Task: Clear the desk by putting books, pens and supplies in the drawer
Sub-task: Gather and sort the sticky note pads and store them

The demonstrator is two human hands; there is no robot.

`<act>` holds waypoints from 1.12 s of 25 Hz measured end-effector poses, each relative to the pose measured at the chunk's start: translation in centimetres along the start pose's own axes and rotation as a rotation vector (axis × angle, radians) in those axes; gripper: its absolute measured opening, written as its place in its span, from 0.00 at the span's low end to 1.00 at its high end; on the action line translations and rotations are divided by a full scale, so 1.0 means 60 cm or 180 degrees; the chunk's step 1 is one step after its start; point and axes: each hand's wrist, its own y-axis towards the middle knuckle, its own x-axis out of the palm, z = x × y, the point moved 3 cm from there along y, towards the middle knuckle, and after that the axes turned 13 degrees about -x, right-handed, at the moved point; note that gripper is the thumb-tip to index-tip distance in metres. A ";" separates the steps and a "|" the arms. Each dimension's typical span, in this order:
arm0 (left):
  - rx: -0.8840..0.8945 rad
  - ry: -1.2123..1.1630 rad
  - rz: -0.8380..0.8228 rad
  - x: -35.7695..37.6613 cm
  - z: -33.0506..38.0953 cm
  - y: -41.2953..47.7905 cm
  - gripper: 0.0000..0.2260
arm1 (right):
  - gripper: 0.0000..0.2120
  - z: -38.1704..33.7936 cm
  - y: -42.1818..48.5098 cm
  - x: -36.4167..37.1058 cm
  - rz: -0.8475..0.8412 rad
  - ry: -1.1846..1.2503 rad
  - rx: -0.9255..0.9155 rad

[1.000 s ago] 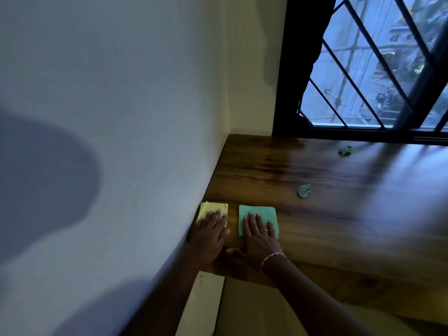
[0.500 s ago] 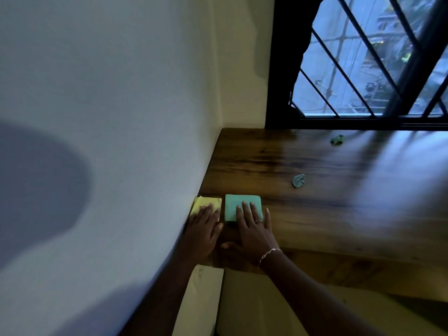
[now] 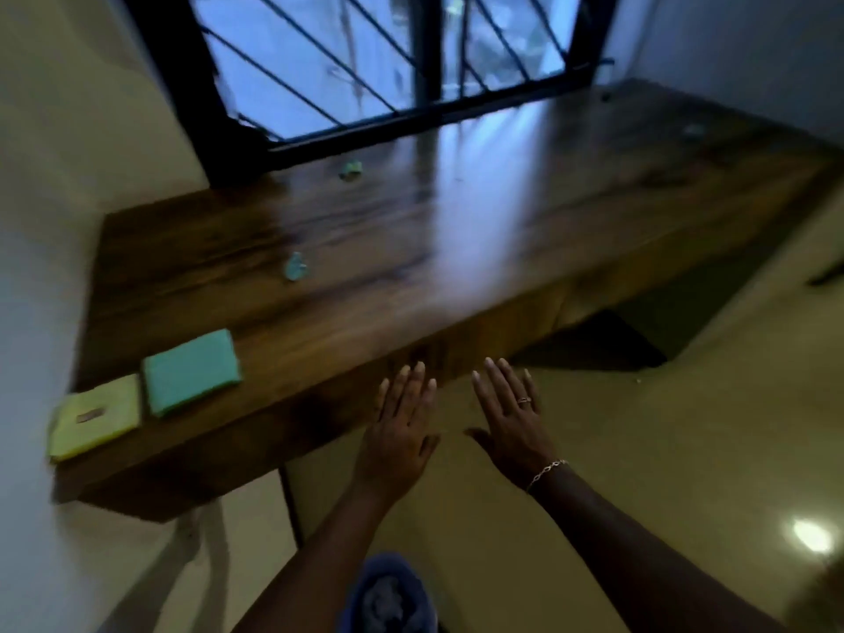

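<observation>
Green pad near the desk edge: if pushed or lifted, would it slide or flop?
The green pad looks thick and square-edged, lying flat, so it probably lifts stiffly. The desk looks glossy, so a push would likely slide it, not tip it.

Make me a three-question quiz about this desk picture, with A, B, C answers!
1. Where is the yellow pad?
A. between the green pad and the wall
B. on a chair
C. on top of a book

2. How many pads lie on the desk?
A. one
B. two
C. five

3. The left hand and right hand are:
A. holding pens
B. making fists
C. open, fingers straight

Answers:
1 A, it sits at the desk's wall end with the green pad on its other side.
2 B, only the yellow and the green one show.
3 C, all fingers stretch out straight and hold nothing.
</observation>
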 end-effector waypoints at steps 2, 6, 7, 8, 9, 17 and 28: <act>0.0344 0.0025 -0.0431 0.045 0.095 0.000 0.26 | 0.36 0.066 -0.120 0.002 -0.0099 0.0102 0.0500; 0.0909 0.0122 -0.0956 0.107 0.281 -0.026 0.26 | 0.39 0.155 -0.398 -0.014 -0.0685 0.0267 0.1485; 0.1055 0.0119 -0.1037 0.119 0.334 -0.042 0.26 | 0.37 0.170 -0.481 -0.020 -0.0797 0.0309 0.1723; 0.1170 0.0099 -0.1145 0.131 0.388 -0.062 0.26 | 0.35 0.184 -0.564 -0.027 -0.0895 0.0379 0.1987; 0.1298 0.0037 -0.1263 0.144 0.445 -0.085 0.25 | 0.33 0.194 -0.648 -0.033 -0.0957 0.0419 0.2263; 0.3080 0.0362 -0.1879 0.241 0.855 -0.321 0.25 | 0.24 0.168 -1.189 -0.097 -0.0458 0.0766 0.4349; 0.5050 0.1095 -0.2214 0.425 1.127 -0.536 0.31 | 0.21 -0.020 -1.550 0.023 -0.0905 0.1657 0.6411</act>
